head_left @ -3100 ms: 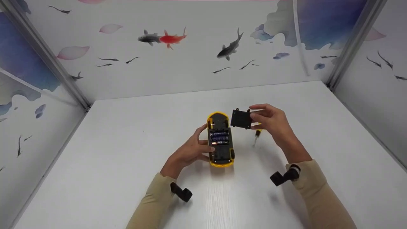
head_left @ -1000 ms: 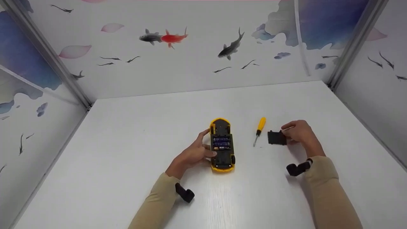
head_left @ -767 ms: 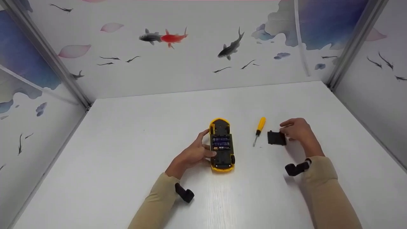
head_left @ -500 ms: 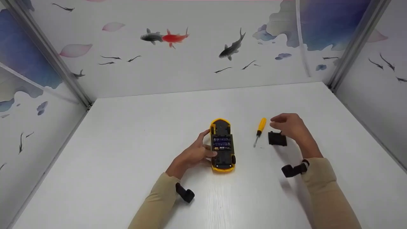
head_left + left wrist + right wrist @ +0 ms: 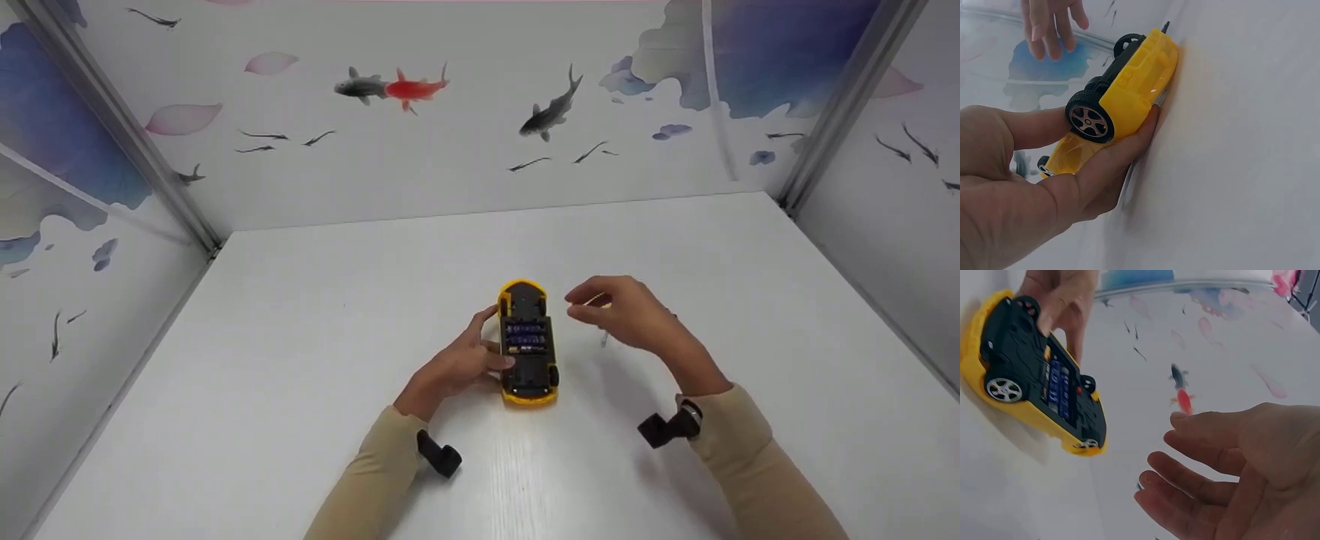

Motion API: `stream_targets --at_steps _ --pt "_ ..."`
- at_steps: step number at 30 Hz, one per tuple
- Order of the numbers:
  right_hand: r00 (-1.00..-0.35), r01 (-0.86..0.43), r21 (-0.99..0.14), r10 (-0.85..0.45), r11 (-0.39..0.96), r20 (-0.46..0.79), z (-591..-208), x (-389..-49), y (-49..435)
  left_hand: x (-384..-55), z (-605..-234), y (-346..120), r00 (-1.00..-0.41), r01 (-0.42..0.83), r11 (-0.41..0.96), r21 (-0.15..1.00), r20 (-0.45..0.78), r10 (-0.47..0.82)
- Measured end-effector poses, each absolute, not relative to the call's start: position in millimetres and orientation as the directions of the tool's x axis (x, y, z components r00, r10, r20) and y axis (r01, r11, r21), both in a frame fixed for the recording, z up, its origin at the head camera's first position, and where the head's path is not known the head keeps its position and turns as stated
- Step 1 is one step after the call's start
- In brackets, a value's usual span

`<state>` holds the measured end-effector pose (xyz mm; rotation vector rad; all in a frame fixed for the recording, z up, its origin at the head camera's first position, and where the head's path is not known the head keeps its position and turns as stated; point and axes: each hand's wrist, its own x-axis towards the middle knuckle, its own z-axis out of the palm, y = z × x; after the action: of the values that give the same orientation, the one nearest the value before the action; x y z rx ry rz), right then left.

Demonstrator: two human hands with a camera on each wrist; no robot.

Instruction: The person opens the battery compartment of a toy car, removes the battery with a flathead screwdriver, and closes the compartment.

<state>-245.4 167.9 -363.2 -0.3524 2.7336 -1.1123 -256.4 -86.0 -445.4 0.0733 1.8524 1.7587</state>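
A yellow toy car is turned with its black underside up. Its battery compartment lies uncovered, and several blue batteries sit side by side in it. My left hand grips the car from its left side, thumb on the underside and fingers beneath, as the left wrist view shows around the yellow body. To the right of the car hovers my right hand, apart from it. In the right wrist view its fingers are loosely bent with nothing between them.
Beneath the right hand only the metal shaft of a screwdriver shows clearly. The black battery cover is almost wholly hidden behind the right hand and wrist. A white table spreads around, enclosed by printed panels at the back and sides.
My right hand carried the battery cover rightward, laid it on the table beside the screwdriver, let go, and came back left toward the car. My left hand keeps hold of the car.
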Motion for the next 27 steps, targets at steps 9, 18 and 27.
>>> stream_targets --at_steps 9,18,27 --pt "-0.921 -0.284 -0.673 -0.389 0.683 -0.007 -376.8 -236.0 141.0 -256.1 -442.4 -84.2 -0.826 -0.348 0.126 0.929 -0.367 0.427" --pt "-0.933 -0.351 -0.569 -0.326 0.744 0.150 -393.9 -247.3 151.0 -255.5 -442.0 -82.2 -0.829 -0.350 0.136 0.927 -0.374 0.416" --pt "-0.913 -0.402 -0.473 -0.305 0.784 0.270 -407.6 -265.3 176.7 -254.5 -445.5 -83.7 -0.836 -0.345 0.133 0.929 -0.369 0.407"
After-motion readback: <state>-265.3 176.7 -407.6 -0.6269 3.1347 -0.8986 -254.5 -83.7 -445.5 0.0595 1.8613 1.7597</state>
